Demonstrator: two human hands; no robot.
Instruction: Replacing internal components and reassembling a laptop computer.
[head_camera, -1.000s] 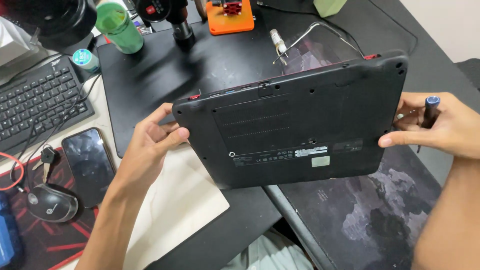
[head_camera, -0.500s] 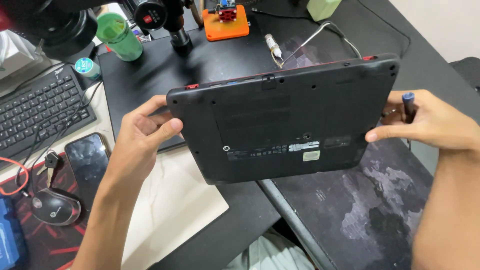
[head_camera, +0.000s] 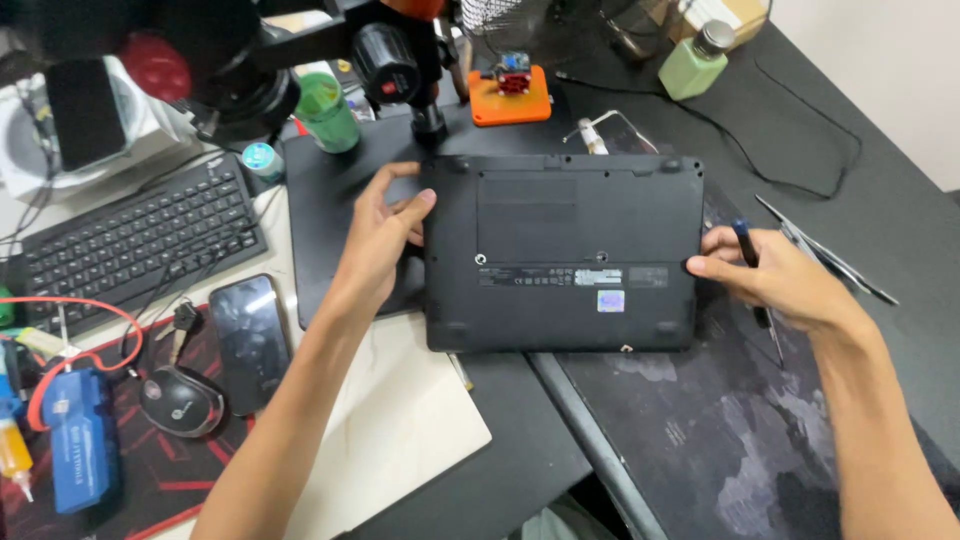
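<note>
— Where was the laptop (head_camera: 563, 250)?

— Upside down, flat on the dark desk (head_camera: 880, 210), partly over a black mat (head_camera: 330, 215), just below the orange block (head_camera: 509, 100).

— And the hands?

— The left hand (head_camera: 385, 225) pressed its fingers against the left edge, thumb on top. The right hand (head_camera: 775, 275) touched the right edge with a fingertip while its fingers were curled round a screwdriver (head_camera: 752, 270); its tip was hard to make out.

— Anything nearby?

— A phone (head_camera: 248, 335) and mouse (head_camera: 180, 400) lay to the left, below a keyboard (head_camera: 130, 240).
</note>
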